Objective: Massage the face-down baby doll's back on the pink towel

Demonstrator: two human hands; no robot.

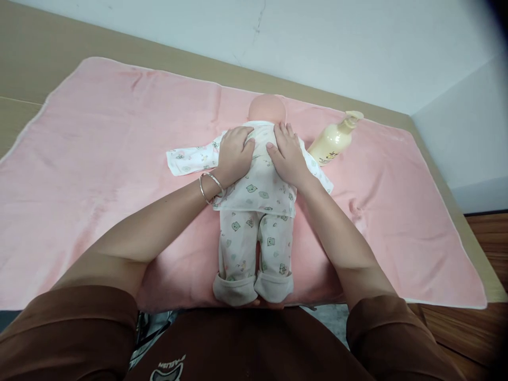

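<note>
A baby doll lies stretched out on a pink blanket, its head away from me and no face showing. It wears a white printed top and matching printed trousers with turned-up cuffs. My left hand rests on the left side of the doll's upper body, fingers pointing toward the shoulder and thumb out. On the other side my right hand lies flat, fingers spread near the neck of the top. Both palms touch the cloth and hide part of it. The sleeves lie out to the sides.
A pale yellow pump bottle lies tilted on the blanket, right of the doll, close to its right-hand sleeve. The blanket covers most of a wooden table that meets a white wall at the back. The doll's feet are at the near edge.
</note>
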